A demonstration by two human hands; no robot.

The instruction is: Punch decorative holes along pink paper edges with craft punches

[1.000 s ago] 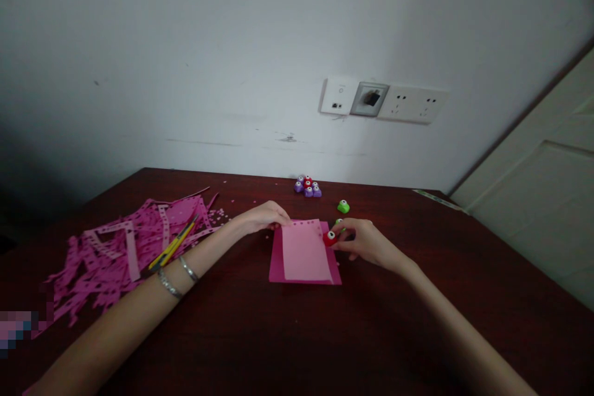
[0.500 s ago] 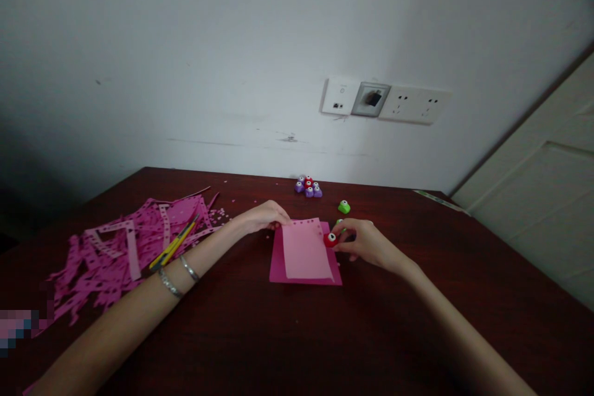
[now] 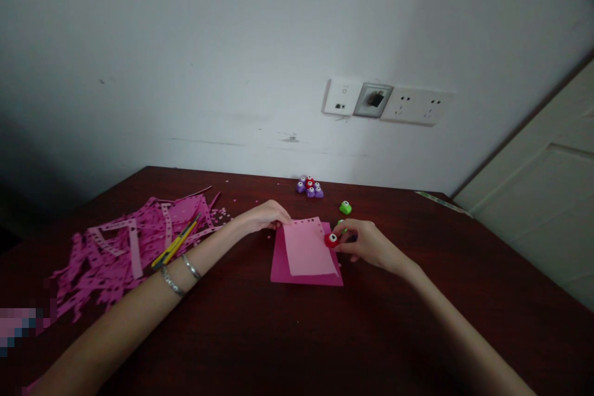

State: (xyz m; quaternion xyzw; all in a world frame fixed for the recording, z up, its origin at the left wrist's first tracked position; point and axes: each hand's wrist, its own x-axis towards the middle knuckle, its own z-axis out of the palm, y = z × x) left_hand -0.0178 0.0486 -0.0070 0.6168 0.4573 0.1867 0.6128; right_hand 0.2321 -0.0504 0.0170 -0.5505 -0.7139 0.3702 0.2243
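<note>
A light pink sheet of paper [image 3: 310, 250] lies over a darker pink sheet [image 3: 281, 266]. Small punched holes run along its top edge and down the upper right side. My left hand [image 3: 268, 216] pinches the light sheet's top left corner. Between the thumb and fingers of my right hand [image 3: 364, 240] is a red craft punch [image 3: 331, 240], set at the light sheet's right edge. A green craft punch behind my right fingers is mostly hidden. Another green craft punch [image 3: 345, 207] sits farther back.
Several purple and red craft punches [image 3: 310, 187] cluster near the wall. On the left lies a heap of punched pink paper strips [image 3: 116, 253], with a yellow utility knife [image 3: 176, 241] on it. Tiny paper bits are scattered beside the heap. A patterned strip [image 3: 443, 203] rests at the back right.
The light pink sheet has turned slightly, its lower end shifting right over the darker sheet. Both hands keep their grips, and the red punch stays at the right edge.
</note>
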